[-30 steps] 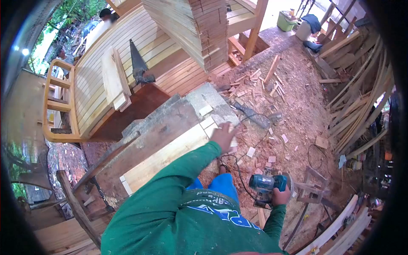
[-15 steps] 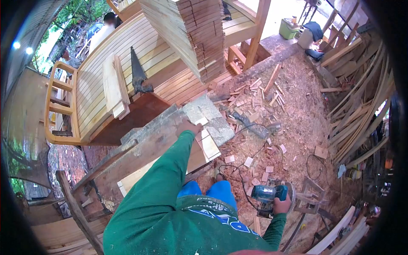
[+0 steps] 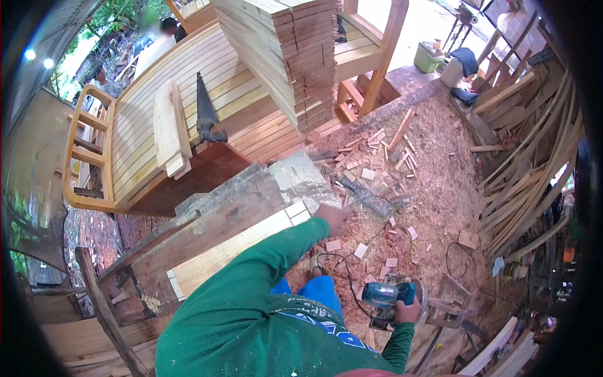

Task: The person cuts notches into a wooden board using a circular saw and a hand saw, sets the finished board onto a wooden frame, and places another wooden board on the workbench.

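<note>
My right hand (image 3: 408, 310) is wrapped round the handle of a teal circular saw (image 3: 380, 293), held low at my right side above the floor. Its cord trails over the sawdust. My left hand (image 3: 333, 220) is just past the end of a pale wooden board (image 3: 235, 246), over the littered floor. Its fingers are blurred, so I cannot make out whether they hold anything. The board lies along a worn wooden bench (image 3: 217, 220), with dark lines across its far end (image 3: 298, 212) and a paler strip at its near end. A grey slab (image 3: 295, 178) caps the bench's far end.
A slatted wooden bed-like frame (image 3: 135, 141) carries a hand saw (image 3: 206, 113), loose boards (image 3: 168, 129) and a tall plank stack (image 3: 308, 63). Offcuts and sawdust cover the floor (image 3: 440, 182). Bent wood strips (image 3: 540, 169) lean at right. Another person (image 3: 157, 50) is at upper left.
My left hand has moved right, off the board's far end and over the floor. A small pale block that was by its fingers no longer lies there. The circular saw stays in my right hand.
</note>
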`<action>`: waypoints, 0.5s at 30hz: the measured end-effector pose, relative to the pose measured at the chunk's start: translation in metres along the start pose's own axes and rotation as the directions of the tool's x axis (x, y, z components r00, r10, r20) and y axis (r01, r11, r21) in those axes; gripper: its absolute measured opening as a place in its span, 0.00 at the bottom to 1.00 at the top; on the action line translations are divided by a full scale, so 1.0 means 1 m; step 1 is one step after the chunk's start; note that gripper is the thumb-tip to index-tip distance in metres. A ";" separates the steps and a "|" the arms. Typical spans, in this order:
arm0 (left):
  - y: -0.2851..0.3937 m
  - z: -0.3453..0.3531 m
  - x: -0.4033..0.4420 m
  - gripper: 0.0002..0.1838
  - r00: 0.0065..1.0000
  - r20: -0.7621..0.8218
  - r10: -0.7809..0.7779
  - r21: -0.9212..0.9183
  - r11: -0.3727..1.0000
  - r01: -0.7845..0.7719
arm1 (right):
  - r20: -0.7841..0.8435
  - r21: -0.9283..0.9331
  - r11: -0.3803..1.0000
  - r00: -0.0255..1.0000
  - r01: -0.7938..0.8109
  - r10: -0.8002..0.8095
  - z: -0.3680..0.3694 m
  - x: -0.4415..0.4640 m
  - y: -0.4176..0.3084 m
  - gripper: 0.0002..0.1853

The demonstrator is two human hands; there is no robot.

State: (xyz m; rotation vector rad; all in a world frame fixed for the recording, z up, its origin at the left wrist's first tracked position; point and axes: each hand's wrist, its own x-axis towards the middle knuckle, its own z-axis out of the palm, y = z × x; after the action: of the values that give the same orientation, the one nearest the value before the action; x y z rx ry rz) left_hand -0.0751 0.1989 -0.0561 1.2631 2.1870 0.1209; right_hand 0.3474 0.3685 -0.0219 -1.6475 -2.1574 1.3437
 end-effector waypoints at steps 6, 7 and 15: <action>-0.047 0.078 -0.052 0.15 0.911 -0.280 0.303 0.256 0.938 -0.233 | 0.012 0.015 1.000 1.000 0.028 -0.028 0.006 0.004 -0.007 0.21; -0.047 0.077 -0.052 0.14 0.929 -0.252 0.270 0.223 0.951 -0.215 | 0.000 0.008 0.999 0.999 0.046 -0.046 0.014 0.019 0.020 0.20; -0.052 0.072 -0.074 0.12 0.969 -0.182 0.168 0.149 0.979 -0.142 | 0.302 0.293 0.952 0.953 -0.085 -0.008 0.016 0.015 -0.105 0.16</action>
State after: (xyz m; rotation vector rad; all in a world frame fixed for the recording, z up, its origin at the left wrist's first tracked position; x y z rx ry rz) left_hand -0.0487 0.0954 -0.0999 1.5568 2.2895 0.1678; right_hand 0.2564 0.3695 0.0350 -1.4520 -1.9351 1.9365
